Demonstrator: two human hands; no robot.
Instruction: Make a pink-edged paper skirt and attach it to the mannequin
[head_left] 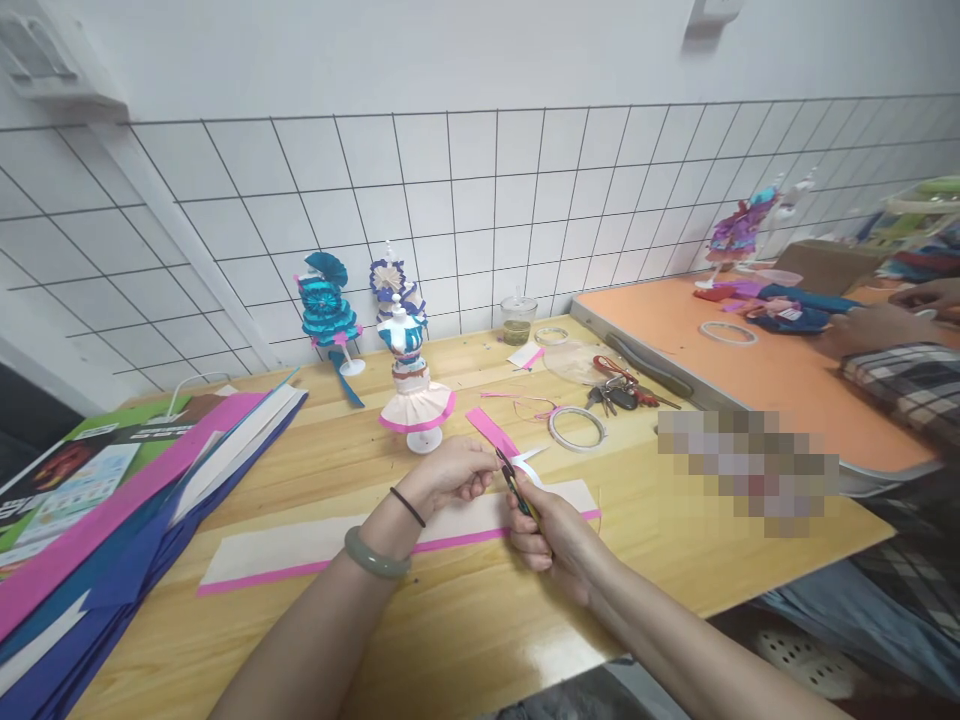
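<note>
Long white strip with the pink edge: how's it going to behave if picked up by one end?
Probably floppy: the strip is long, thin and lies flat. Likely light for its size, so it may slide or flutter. It should crease easily, judging by the similar-looking pleated skirt behind it.

Print on the green-and-black sheet (71, 490) is too small to read.

Beside the orange table (780, 390), a pixelated object (750, 470) cannot be made out. Over that table, a person's plaid sleeve (907, 380) leaves the picture; clutter (922, 225) at its far end is blurred.
</note>
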